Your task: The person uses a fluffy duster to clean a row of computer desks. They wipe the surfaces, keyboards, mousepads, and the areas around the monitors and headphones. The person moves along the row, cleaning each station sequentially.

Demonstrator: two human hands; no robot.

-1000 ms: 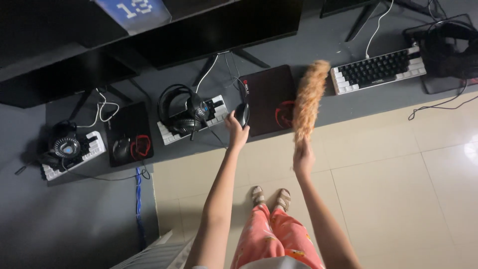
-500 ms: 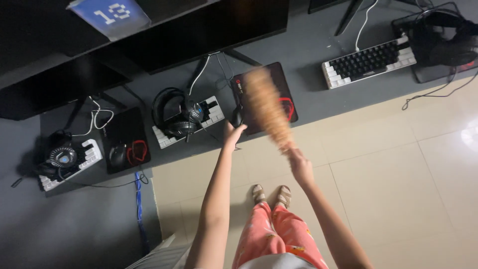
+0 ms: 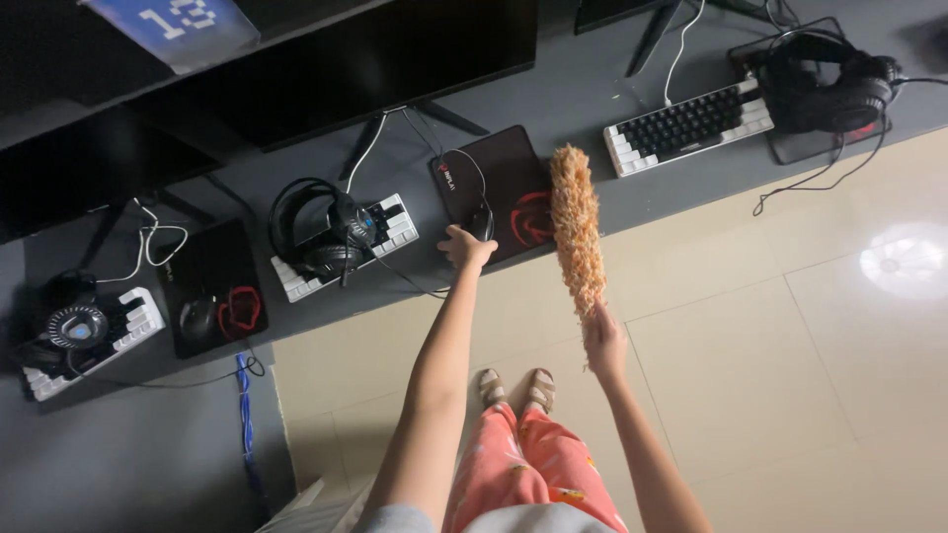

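A person dusts a long grey desk (image 3: 592, 89) of computer stations, one hand on a mouse, the other on a duster.

The desk runs across the far side, with dark monitors (image 3: 385, 49) along its back and a tiled floor (image 3: 790, 375) on the near side. In the middle lies a black mouse pad (image 3: 504, 168) with red markings; to its left sits a white keyboard (image 3: 395, 229) with black headphones (image 3: 316, 232) resting on it, and to its right a second white keyboard (image 3: 686, 123). The orange fluffy duster (image 3: 577, 225) stands over the mouse pad's right edge, its far end above the pad. The right hand (image 3: 604, 341) is closed around the duster's handle, near the desk edge. The left hand (image 3: 464, 247) is curled over the black mouse (image 3: 481, 223) on the pad's near-left part.
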